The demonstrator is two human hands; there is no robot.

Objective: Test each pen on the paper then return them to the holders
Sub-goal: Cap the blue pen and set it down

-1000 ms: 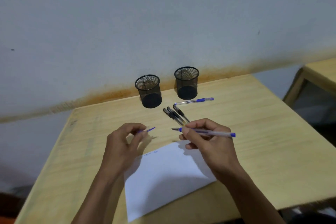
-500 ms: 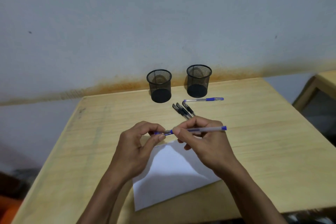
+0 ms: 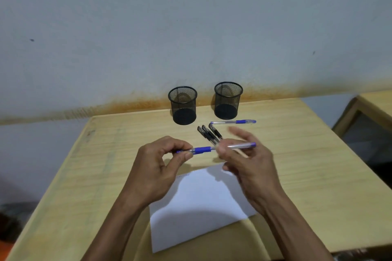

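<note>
Above the pale wooden tabletop (image 3: 307, 154), the left hand (image 3: 154, 167) pinches the capped end of a clear-barrelled blue ballpoint pen (image 3: 216, 148) between thumb and fingers, holding it level. The right hand (image 3: 252, 163) is blurred, its fingers loosely spread around the pen's barrel; whether it grips the pen cannot be told. A white sheet of paper (image 3: 197, 207) lies beneath both hands. Three black pens (image 3: 209, 133) lie together beyond the hands, another blue pen (image 3: 233, 122) behind them, near two black mesh holders (image 3: 183, 105) standing upright.
</note>
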